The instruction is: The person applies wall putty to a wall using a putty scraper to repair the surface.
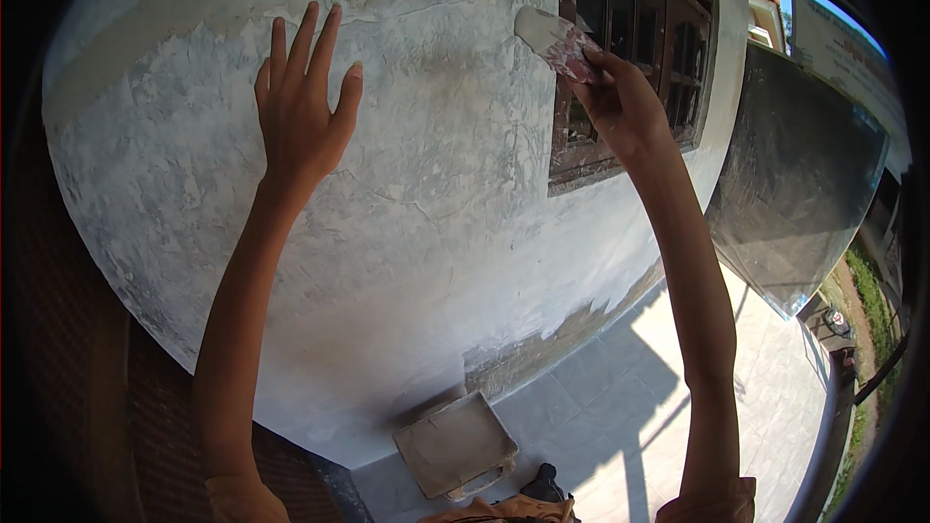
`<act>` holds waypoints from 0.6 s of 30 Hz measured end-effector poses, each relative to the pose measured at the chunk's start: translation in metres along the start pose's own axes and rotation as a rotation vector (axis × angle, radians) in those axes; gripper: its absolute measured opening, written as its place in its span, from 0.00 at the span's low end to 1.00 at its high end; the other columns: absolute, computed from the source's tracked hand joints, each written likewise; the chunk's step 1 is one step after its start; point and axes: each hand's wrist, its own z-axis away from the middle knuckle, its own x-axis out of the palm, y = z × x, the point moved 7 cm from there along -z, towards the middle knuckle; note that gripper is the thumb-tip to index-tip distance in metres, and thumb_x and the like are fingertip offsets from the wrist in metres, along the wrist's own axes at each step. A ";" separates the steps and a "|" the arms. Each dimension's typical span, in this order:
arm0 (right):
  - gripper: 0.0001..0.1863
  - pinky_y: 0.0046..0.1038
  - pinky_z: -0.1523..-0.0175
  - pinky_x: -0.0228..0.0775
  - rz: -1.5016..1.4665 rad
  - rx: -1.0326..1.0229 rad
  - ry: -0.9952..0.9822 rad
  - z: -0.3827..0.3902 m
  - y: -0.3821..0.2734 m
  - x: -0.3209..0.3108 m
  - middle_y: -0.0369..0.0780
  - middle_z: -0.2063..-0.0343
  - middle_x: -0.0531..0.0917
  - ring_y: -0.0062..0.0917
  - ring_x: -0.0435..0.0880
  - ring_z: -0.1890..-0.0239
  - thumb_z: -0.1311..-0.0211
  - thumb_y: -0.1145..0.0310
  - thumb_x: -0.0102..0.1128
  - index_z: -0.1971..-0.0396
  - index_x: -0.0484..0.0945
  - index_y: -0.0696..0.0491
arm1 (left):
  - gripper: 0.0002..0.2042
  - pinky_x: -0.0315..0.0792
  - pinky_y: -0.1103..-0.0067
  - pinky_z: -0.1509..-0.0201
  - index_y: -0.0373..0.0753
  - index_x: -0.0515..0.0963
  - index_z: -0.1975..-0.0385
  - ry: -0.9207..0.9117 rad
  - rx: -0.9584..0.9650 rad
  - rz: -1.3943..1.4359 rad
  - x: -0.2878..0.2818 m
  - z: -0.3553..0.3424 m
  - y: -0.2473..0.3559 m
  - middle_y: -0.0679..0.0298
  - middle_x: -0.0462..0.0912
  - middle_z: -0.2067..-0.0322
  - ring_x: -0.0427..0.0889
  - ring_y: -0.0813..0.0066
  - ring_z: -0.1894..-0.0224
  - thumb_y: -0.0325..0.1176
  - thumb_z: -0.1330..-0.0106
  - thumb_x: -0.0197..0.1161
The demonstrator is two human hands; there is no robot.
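My left hand rests with fingers spread against the patchy white and grey plastered wall, or just in front of it. Higher up and to the right, my right hand grips a putty scraper by its reddish end. Pale putty smears cover the scraper, and its broad rounded end points left, over the wall beside the window. Whether its edge touches the plaster I cannot tell.
A dark wooden window with glass panes is set in the wall at right. Below, a shallow dusty tray stands on the tiled floor by the wall's foot. A large dark panel leans at far right. Brown slatted material borders the lower left.
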 end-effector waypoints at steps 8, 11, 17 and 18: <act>0.10 0.25 0.54 0.84 0.028 0.010 -0.047 -0.083 -0.013 -0.088 0.46 0.60 0.80 0.27 0.84 0.59 0.31 0.75 0.52 0.58 0.74 0.67 | 0.27 0.48 0.52 0.28 0.48 0.60 0.29 -0.034 -0.005 -0.102 0.073 -0.012 0.059 0.59 0.57 0.28 0.49 0.48 0.25 0.45 0.28 0.49; 0.10 0.25 0.56 0.84 0.068 -0.001 -0.056 -0.120 -0.012 -0.121 0.43 0.61 0.81 0.25 0.83 0.59 0.30 0.73 0.50 0.57 0.75 0.64 | 0.27 0.48 0.52 0.28 0.48 0.60 0.29 -0.053 -0.031 -0.181 0.103 -0.013 0.077 0.59 0.57 0.28 0.49 0.48 0.25 0.44 0.28 0.49; 0.10 0.23 0.59 0.81 0.216 -0.028 -0.162 -0.193 -0.016 -0.146 0.39 0.62 0.82 0.19 0.83 0.62 0.31 0.71 0.52 0.54 0.76 0.58 | 0.27 0.48 0.52 0.28 0.48 0.60 0.29 -0.094 -0.045 -0.353 0.151 -0.039 0.101 0.59 0.57 0.28 0.49 0.49 0.25 0.43 0.28 0.50; 0.11 0.22 0.60 0.79 0.229 -0.082 -0.147 -0.203 -0.021 -0.147 0.39 0.63 0.83 0.19 0.83 0.64 0.31 0.71 0.53 0.53 0.75 0.59 | 0.27 0.48 0.52 0.28 0.48 0.60 0.29 -0.109 -0.039 -0.394 0.157 -0.042 0.105 0.59 0.57 0.28 0.49 0.49 0.25 0.43 0.28 0.50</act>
